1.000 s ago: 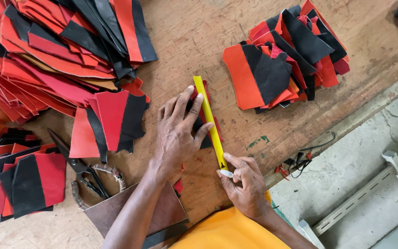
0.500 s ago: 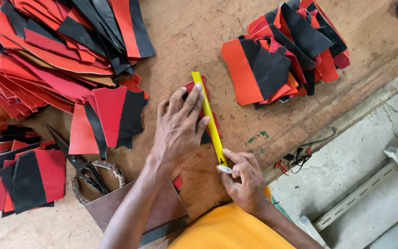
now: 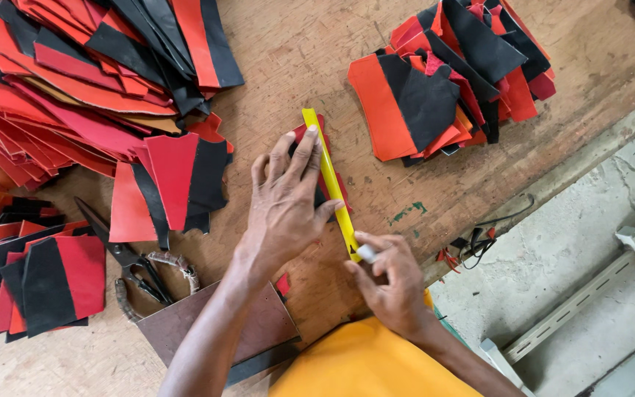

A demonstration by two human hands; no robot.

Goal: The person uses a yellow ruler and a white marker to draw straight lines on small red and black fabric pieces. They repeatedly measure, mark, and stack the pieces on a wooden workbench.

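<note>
Now marking along a yellow ruler [image 3: 330,184].
Left hand [image 3: 288,202] spread flat, pressing ruler onto red-black piece [image 3: 320,170]; right hand [image 3: 391,283] pinched around white marker [image 3: 366,254] near worktop's [image 3: 310,59] front edge.

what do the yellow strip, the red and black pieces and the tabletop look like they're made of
Yellow strip: likely glossy plastic or painted metal; it lies flat, stiff and straight under the left hand.
Red and black pieces: probably leather or a leather-like sheet; matte, floppy, clean cut edges.
Tabletop: worn brown board, wood or hardboard, scuffed and stained.
</note>
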